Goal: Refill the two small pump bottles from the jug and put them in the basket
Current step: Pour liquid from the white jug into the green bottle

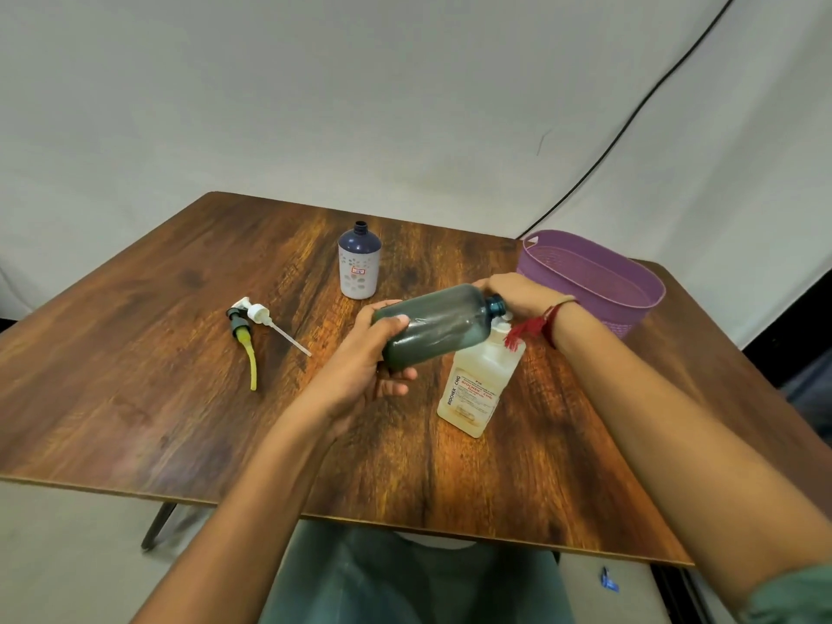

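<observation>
My left grip (360, 362) was wrapped round the base of the dark green pump bottle (436, 326), holding it tipped almost level above the worktop (135, 376), open neck toward my right grip (522, 295). That one sat at the neck, over the top of the Biochek jug (477, 389), its fingers hidden, so I could not tell whether it grasped anything. The jug stood just beneath the bottle, the white dotted bottle (359, 268) stood open farther back, both pump heads (252, 322) lay to the left, and the purple basket (621, 286) sat at the right rear.
</observation>
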